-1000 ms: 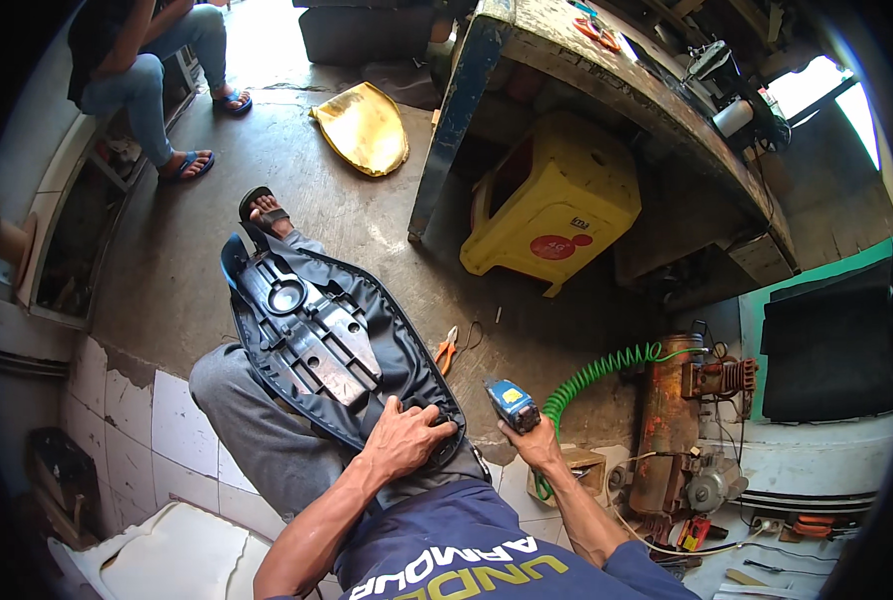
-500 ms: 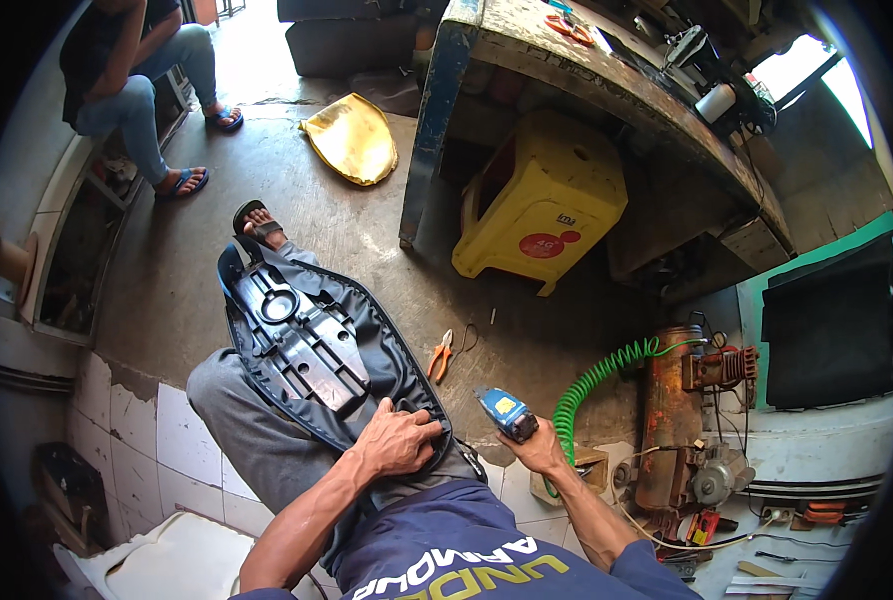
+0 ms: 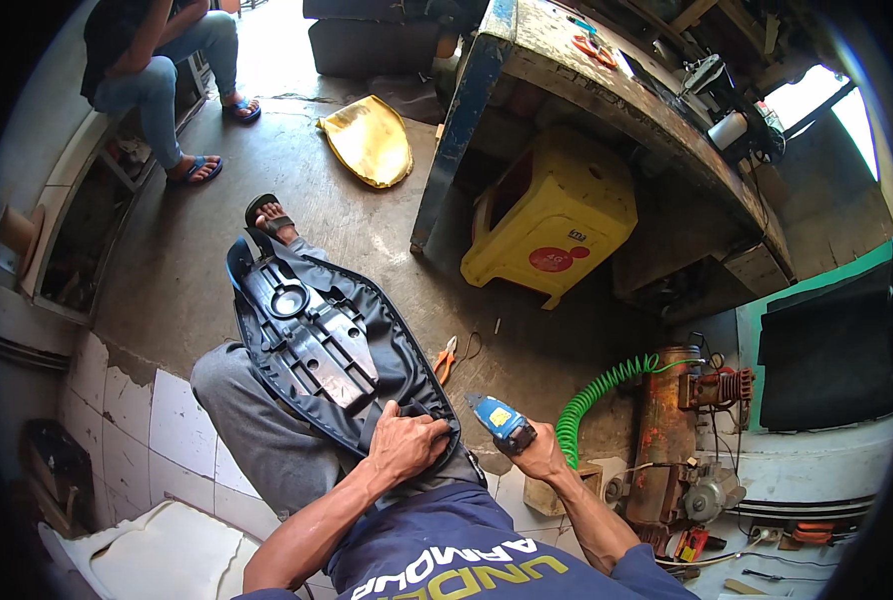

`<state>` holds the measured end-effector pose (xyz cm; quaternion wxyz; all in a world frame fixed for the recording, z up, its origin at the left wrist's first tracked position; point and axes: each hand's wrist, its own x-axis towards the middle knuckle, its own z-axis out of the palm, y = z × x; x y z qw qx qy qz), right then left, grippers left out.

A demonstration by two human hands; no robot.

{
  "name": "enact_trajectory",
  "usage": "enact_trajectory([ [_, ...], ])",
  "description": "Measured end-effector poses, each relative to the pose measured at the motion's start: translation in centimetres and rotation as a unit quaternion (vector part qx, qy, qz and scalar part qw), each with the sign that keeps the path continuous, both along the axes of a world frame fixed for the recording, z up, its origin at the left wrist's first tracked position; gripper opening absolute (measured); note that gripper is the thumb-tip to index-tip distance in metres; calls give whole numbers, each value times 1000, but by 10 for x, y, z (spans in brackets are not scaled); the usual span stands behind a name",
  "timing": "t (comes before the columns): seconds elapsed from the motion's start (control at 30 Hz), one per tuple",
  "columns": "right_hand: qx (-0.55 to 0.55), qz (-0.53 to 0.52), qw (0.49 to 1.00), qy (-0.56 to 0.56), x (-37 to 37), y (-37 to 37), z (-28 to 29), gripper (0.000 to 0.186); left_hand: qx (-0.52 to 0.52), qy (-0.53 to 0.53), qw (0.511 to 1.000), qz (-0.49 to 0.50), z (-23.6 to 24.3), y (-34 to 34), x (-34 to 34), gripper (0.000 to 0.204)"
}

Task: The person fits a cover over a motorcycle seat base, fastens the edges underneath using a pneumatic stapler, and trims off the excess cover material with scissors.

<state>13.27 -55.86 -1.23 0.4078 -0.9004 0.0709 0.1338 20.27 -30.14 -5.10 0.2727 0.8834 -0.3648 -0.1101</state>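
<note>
An upturned black seat [image 3: 322, 340], with a rigid plastic base and a loose cover around it, lies across my lap and legs. My left hand [image 3: 407, 440] grips the black cover [image 3: 397, 365] at the seat's near end, fingers bent over the fabric. To its right my right hand [image 3: 535, 450] holds a blue staple gun [image 3: 499, 420], raised beside the seat's edge and apart from it. A green coiled hose [image 3: 592, 395] runs from near my right hand to a rusty compressor [image 3: 667, 450]. Orange-handled pliers [image 3: 446, 360] lie on the floor beyond the seat.
A person [image 3: 157, 95] in jeans and sandals sits at top left. A yellow pad [image 3: 367, 140] lies on the floor. A worn workbench [image 3: 537, 60] stands right, a yellow stool [image 3: 547, 220] beneath. Tools [image 3: 702, 545] lie at lower right, a white sheet [image 3: 167, 550] at lower left.
The staple gun has tipped further toward the left, its nose closer to the seat's edge. My left hand still grips the cover, with only a slight shift of its fingers.
</note>
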Motion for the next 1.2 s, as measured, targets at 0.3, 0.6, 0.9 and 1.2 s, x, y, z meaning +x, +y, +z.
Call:
enact_trajectory([
  [0.3, 16, -56, 998, 3, -18, -8, -18, 31, -117, 146, 967, 170, -10, 2, 3, 18],
  [0.6, 12, 50, 998, -27, -11, -8, 19, 31, 36, -31, 998, -35, 17, 21, -11, 32],
  [0.9, -26, 191, 977, -94, 21, 6, 33, 37, -37, 65, 996, -57, 4, 23, 3, 25],
  [1.2, -72, 246, 966, -33, 27, 9, 46, 40, -35, 101, 992, 69, 7, 10, 2, 21],
])
